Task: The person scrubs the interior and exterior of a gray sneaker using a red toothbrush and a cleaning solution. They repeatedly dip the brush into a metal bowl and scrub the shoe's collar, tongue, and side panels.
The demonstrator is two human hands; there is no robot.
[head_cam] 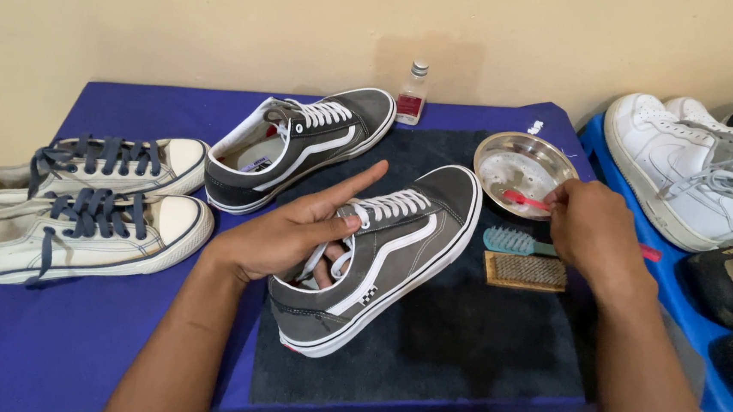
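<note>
My left hand [296, 231] grips the opening of a grey sneaker [398, 251] with white laces and a white side stripe, fingers tucked inside, index finger pointing out. The shoe lies on a dark mat [460, 342]. My right hand [593, 230] holds a red-handled toothbrush [528, 200], its head dipped in a round metal bowl [508, 156]. Its red end sticks out past my hand on the right. A teal brush [512, 240] and a wooden wire brush [524, 271] lie just below that hand.
A second grey sneaker [302, 146] lies behind the first. Two cream sneakers with navy laces [83, 203] rest at the left of the blue table [117, 335]. A small clear bottle [412, 93] stands by the wall. White sneakers [696, 169] and dark shoes [730, 292] sit at right.
</note>
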